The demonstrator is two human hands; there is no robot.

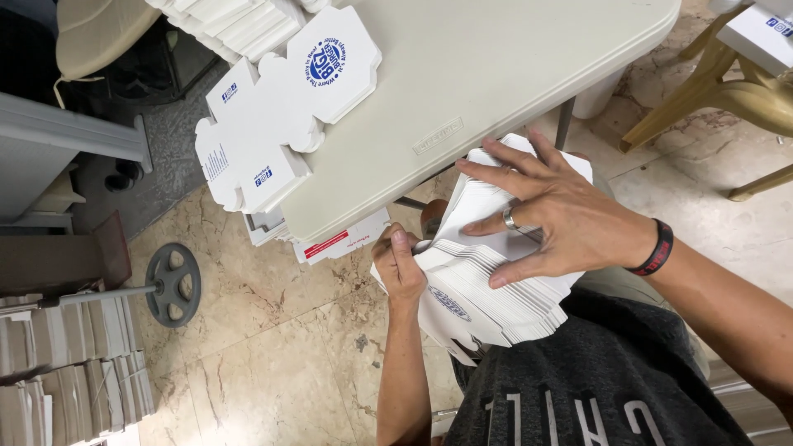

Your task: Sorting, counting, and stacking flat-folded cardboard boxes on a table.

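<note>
A thick stack of flat white box blanks [496, 306] with blue print rests against my lap, below the edge of the table. My right hand [562, 219], with a ring on one finger and a dark wristband, lies spread over the top of the stack, thumb on its fanned edge. My left hand [398, 266] grips the stack's left end, fingers curled around it.
A beige folding table [487, 74] carries more unfolded white box blanks [281, 116] hanging over its left edge. Piles of cardboard [74, 363] stand at the lower left beside a round metal stand base [172, 283]. A beige plastic chair [735, 83] stands at the upper right.
</note>
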